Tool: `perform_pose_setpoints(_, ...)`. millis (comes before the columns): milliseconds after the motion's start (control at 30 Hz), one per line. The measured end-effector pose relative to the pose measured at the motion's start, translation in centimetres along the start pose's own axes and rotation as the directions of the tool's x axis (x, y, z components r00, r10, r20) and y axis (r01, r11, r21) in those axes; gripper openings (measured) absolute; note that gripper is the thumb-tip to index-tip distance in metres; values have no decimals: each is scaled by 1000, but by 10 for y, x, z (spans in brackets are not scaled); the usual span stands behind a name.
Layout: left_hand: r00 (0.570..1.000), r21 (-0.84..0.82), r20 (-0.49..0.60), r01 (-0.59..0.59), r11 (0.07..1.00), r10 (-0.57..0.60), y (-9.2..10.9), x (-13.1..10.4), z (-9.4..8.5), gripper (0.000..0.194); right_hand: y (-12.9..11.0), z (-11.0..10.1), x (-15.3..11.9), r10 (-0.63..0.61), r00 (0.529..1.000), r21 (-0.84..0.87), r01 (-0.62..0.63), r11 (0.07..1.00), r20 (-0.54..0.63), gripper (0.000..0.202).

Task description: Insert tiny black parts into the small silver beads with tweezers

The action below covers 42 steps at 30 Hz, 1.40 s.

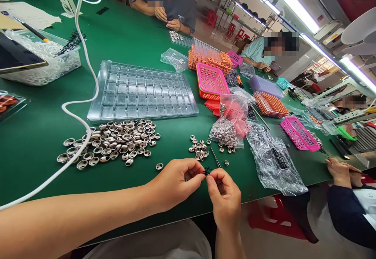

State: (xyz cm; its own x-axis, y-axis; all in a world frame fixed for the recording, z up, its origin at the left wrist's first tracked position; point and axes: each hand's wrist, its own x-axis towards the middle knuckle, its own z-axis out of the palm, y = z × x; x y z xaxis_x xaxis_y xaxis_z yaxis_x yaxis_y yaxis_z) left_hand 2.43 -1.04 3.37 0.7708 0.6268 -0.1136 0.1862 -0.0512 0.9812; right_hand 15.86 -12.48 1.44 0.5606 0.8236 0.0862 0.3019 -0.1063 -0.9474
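Observation:
Between my two hands, near the front edge of the green table (126, 188), is a small black branched plastic part (207, 170). My left hand (179, 180) pinches it from the left with thumb and forefinger. From the right, the fingertips of my right hand (225, 190) close on the same part. Just beyond them lie a small heap of silvery metal rings (199, 149) and a thin metal tool (216, 158), perhaps tweezers. One loose metal cup (159, 166) sits left of my hands, beside a large pile of silvery cups (117, 139).
A clear compartment tray (143, 92) lies behind the large pile, and a white cable (85, 94) crosses the left side. Bags of metal parts (227, 132), crinkled plastic (273, 165) and pink baskets (213, 79) spread rightward. A tub of white rings (55, 65) stands left. Co-workers sit around.

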Motion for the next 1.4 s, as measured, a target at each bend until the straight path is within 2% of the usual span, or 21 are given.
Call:
perform_pose_setpoints(167,1000,-20,15,9,1000,-8,2,0,0,24,8,-2,2,143,986,193,-158,968,91,28)
perform_pose_setpoints(300,999,-58,39,15,998,-13,4,-1,-1,22,15,-3,4,223,957,351,-276,895,184,27)
perform_pose_setpoints(433,997,-85,71,0,996,6,6,-3,-2,20,11,-3,8,262,928,460,-360,812,265,31)
perform_pose_setpoints(700,994,-12,68,-90,996,91,5,-8,0,20,4,-5,14,309,827,526,-543,655,470,34)
perform_pose_setpoints(833,996,55,29,-80,995,79,2,-4,-2,21,-3,-9,12,266,786,538,-587,605,558,31)
perform_pose_setpoints(900,1000,51,10,-29,998,28,3,-1,-4,22,-5,-15,11,224,809,550,-544,634,543,31)
perform_pose_setpoints(933,1000,36,11,-7,999,6,3,0,-4,23,-5,-19,11,208,841,548,-493,675,500,30)
perform_pose_setpoints(1000,999,1,32,21,1000,-21,4,1,-5,24,-3,-27,12,180,921,472,-336,815,345,27)
perform_pose_setpoints(1067,997,-29,65,46,999,-44,4,1,-4,25,2,-35,13,115,983,226,-145,963,144,22)
perform_pose_setpoints(1100,995,-42,81,58,997,-54,3,1,-3,25,5,-38,14,54,996,55,-58,997,76,18)
perform_pose_setpoints(1167,993,-56,97,70,996,-64,2,1,-2,25,10,-42,15,-76,995,-246,91,965,68,13)
perform_pose_setpoints(1233,994,-59,90,68,996,-62,0,1,-1,24,16,-42,15,-160,974,-422,214,881,161,12)
perform_pose_setpoints(1300,994,-61,79,77,995,-72,-1,2,-1,25,19,-41,15,-195,948,-511,302,805,253,13)
perform_pose_setpoints(1400,991,-76,82,109,991,-103,-2,2,0,27,22,-38,16,-233,921,-577,378,723,312,15)
